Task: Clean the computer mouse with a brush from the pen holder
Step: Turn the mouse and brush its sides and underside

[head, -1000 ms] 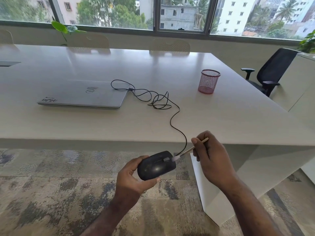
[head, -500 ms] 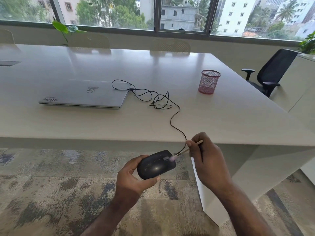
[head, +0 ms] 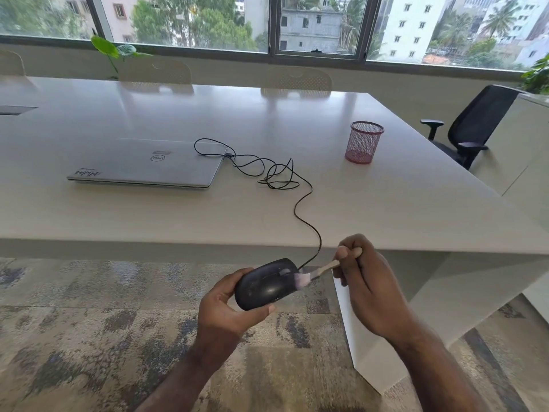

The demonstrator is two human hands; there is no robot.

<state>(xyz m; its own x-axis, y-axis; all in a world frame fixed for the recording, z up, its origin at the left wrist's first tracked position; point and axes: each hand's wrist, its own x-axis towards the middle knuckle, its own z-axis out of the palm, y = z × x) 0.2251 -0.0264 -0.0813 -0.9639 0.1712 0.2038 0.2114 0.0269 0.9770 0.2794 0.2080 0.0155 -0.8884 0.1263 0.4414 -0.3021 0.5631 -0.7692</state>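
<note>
Mouse [head: 267, 283] gripped in left hand [head: 228, 310]; right hand [head: 368, 289] pinches brush [head: 316, 273], bristles touching it; cable [head: 267, 173], laptop [head: 145, 166], holder [head: 363, 142] on table [head: 386, 209].

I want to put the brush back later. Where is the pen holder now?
In the head view the pink mesh pen holder stands upright on the white table, at the right, beyond the coiled cable and near the black office chair.

Office meeting room: long white conference table [head: 386, 203], closed laptop [head: 145, 166], mesh swivel chair [head: 475, 123].
</note>
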